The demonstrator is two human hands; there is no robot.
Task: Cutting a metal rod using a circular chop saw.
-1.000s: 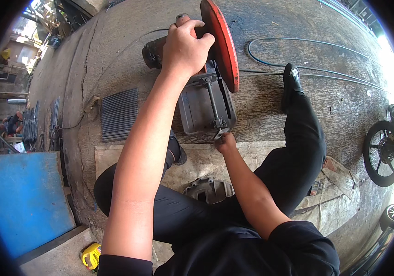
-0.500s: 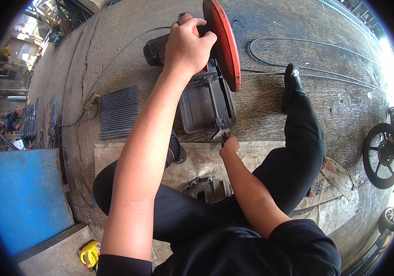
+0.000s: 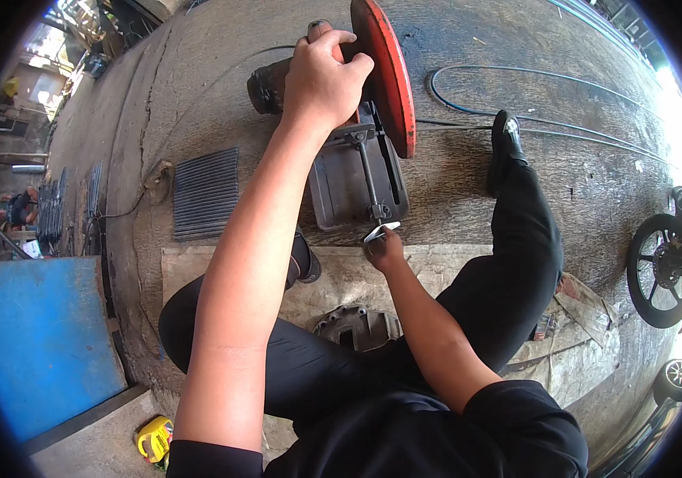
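Upper centre: my left hand (image 3: 326, 84) curls around the handle (image 3: 318, 30) of the cut-off saw (image 3: 389, 76), seemingly steadying it; at centre, my right hand (image 3: 385, 251) grips the vise crank (image 3: 381, 230), apparently for leverage.

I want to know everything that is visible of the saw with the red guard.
The saw stands on the ground before the person: dark motor, scuffed red guard, and a grey, metal-looking base with a long screw and crank. The left-hand grip holds its upper handle; the right-hand grip holds the crank.
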